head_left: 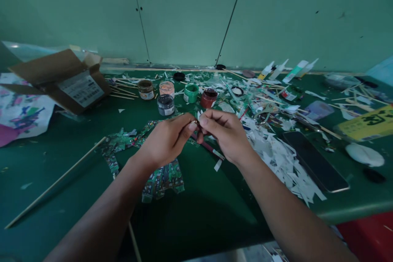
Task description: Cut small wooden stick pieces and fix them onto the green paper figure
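My left hand (168, 137) and my right hand (223, 133) meet over the middle of the table, fingertips pinched together. Between them is a tiny shiny, dark-and-gold piece (197, 122), too small to name. Beneath my left hand and wrist lies a flat camouflage-patterned paper figure (164, 180), partly hidden by the arm. A dark reddish stick-like tool (211, 150) with a pale end rests on the table below my right hand. Paint jars stand just beyond the hands: red (209, 97), green (191, 92), dark grey (166, 105), orange (166, 89) and brown (145, 89).
An open cardboard box (81, 90) stands at the left, near a long wooden skewer (55, 183). White paper scraps (284, 163) pile up right of my hands, beside a phone (315, 161). Glue bottles (295, 71) lean at the back; a yellow packet (368, 123) lies far right.
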Motion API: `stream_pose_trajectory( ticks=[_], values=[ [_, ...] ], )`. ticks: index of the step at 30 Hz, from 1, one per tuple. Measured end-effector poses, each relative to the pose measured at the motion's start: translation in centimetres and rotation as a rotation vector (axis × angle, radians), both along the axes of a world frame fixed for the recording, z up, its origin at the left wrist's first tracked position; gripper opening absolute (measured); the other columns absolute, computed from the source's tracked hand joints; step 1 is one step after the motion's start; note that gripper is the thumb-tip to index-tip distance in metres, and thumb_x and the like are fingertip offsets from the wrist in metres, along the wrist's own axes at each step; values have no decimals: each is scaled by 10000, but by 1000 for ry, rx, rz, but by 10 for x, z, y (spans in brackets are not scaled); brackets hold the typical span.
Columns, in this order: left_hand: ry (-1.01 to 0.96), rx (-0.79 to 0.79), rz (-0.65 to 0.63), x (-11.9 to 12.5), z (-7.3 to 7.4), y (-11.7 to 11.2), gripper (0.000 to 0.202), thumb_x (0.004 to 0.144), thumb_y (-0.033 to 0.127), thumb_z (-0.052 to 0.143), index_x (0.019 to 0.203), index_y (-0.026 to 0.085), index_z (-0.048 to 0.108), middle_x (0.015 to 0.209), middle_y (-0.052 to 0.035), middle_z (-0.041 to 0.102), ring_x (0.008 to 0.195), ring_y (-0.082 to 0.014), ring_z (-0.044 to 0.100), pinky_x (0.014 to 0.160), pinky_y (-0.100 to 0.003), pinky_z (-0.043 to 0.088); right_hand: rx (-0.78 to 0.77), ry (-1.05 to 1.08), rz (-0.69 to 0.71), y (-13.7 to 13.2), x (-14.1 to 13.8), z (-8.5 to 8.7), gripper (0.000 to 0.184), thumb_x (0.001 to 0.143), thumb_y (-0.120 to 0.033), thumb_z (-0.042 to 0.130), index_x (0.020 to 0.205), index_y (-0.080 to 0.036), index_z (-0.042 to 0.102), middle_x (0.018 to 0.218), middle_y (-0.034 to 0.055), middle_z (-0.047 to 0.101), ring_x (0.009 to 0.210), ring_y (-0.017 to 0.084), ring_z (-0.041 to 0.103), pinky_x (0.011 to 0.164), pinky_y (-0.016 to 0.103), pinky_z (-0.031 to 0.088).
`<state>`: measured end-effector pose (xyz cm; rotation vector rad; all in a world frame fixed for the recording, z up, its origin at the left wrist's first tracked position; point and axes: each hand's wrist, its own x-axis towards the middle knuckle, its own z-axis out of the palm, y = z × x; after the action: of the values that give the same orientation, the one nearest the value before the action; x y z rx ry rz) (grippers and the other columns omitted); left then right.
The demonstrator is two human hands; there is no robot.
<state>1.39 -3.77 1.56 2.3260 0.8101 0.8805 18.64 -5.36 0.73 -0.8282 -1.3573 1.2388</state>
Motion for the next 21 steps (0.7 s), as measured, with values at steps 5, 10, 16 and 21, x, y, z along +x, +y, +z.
stream_pose_trajectory(
  ticks=[5,10,16,21],
  values=[
    [17,-6,3,0,-1,0,302,999,295,350,752,186,487,645,1,506,520,-105,396,518,-258,260,-31,-56,42,2,3,-1,245,812,-400,678,712,-179,643,647,-31,596,515,91,610,540,245,486],
    [87,12,29,1,2,-2,291,993,301,348,776,186,504,636,5,484,512,-111,386,515,-262,247,-21,0,1,2,0,-4,231,826,-374,666,691,-192,624,607,-43,573,486,83,571,509,237,461],
    [96,28,74,-2,1,2,287,977,332,412,1196,189,530,1050,-90,617,892,-186,570,717,-280,405,148,-61,-310,3,0,-7,183,848,-354,630,735,-216,591,666,-23,579,592,103,544,571,256,453],
    [139,-136,153,-22,2,13,556,859,411,606,1338,210,409,1186,-108,577,960,-207,577,740,-294,451,208,137,-404,7,10,2,179,876,-367,545,762,-248,476,759,-14,588,651,131,595,603,292,490]
  ],
)
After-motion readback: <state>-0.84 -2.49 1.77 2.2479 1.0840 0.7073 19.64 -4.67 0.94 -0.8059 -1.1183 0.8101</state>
